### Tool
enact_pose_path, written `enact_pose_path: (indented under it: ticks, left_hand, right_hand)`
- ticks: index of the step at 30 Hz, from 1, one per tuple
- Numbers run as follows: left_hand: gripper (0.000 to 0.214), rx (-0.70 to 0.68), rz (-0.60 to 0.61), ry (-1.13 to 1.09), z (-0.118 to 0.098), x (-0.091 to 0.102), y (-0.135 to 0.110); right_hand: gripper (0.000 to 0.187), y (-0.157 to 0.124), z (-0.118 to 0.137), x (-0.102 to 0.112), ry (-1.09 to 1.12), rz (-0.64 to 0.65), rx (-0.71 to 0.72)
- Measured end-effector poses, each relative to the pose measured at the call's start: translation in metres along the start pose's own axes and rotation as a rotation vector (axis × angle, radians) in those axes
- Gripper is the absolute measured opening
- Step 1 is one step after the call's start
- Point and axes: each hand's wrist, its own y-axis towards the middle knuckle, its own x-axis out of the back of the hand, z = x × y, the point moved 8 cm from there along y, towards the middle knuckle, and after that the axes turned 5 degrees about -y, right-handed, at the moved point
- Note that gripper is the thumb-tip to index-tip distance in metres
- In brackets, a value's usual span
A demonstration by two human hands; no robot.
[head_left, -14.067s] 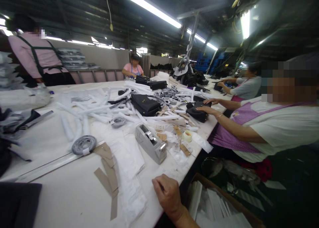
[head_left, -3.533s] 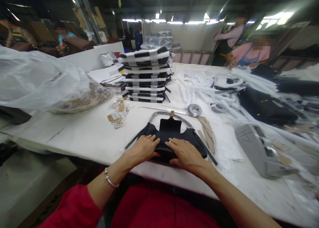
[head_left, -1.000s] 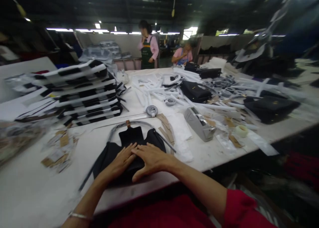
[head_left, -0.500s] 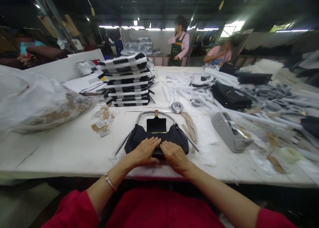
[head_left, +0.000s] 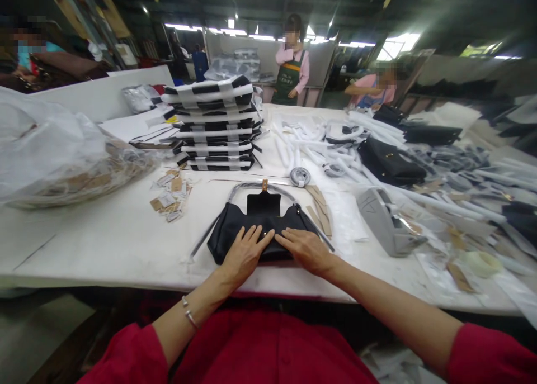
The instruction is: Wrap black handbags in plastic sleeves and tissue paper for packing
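Note:
A black handbag (head_left: 226, 230) lies on the white-covered table in front of me, its flap tab (head_left: 263, 205) laid back away from me with a metal clasp at the tip. The wrapped handle (head_left: 243, 187) arches behind it. My left hand (head_left: 244, 251) rests flat on the bag's front left of centre, fingers spread. On the right half, my right hand (head_left: 305, 249) presses with fingers stretched out and pointing inward. A small metal fitting shows between the two hands. Neither hand grips the bag; the underside of the bag is hidden.
Wrapped black bags form a stack (head_left: 218, 124) behind. Small tags (head_left: 171, 197) lie at left beside a large plastic sack (head_left: 62, 155). A grey tape dispenser (head_left: 388, 224) stands right, near white wrapped tubes (head_left: 319, 146) and a coil (head_left: 300, 176). Two people are across the table.
My hands have moved apart a little, the left downward and the right outward, uncovering more of the bag's front. The view has shifted slightly.

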Motion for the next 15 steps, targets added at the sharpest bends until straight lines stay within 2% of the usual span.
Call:
enact_pose_path:
  ticks: [2, 4, 6, 9, 10, 12, 15]
  left_hand:
    - [0.072, -0.007, -0.058, 0.031, -0.001, -0.006, -0.004]
    - [0.074, -0.028, -0.067, 0.016, -0.001, -0.011, -0.006]
    - [0.073, -0.040, -0.055, -0.017, 0.000, -0.013, -0.006]
    - [0.068, -0.038, -0.052, -0.052, 0.000, -0.013, -0.005]
    - [0.069, -0.036, -0.054, -0.056, -0.001, -0.012, -0.005]
    - [0.071, -0.030, -0.053, -0.058, -0.003, -0.011, -0.005]
    - [0.077, -0.033, -0.039, -0.078, -0.007, -0.006, -0.006]
  right_hand:
    - [0.048, -0.012, 0.006, -0.007, -0.025, -0.169, -0.029]
    - [0.051, -0.022, 0.009, -0.012, -0.009, -0.225, -0.069]
    - [0.057, -0.023, 0.012, -0.014, 0.052, -0.142, -0.075]
    - [0.087, -0.009, 0.016, -0.010, 0.185, 0.043, -0.063]
    - [0.090, -0.001, 0.016, -0.008, 0.235, 0.086, -0.077]
    - [0.086, 0.016, 0.015, -0.006, 0.316, 0.146, -0.113]
    - [0.080, 0.038, 0.013, -0.011, 0.332, 0.155, -0.136]
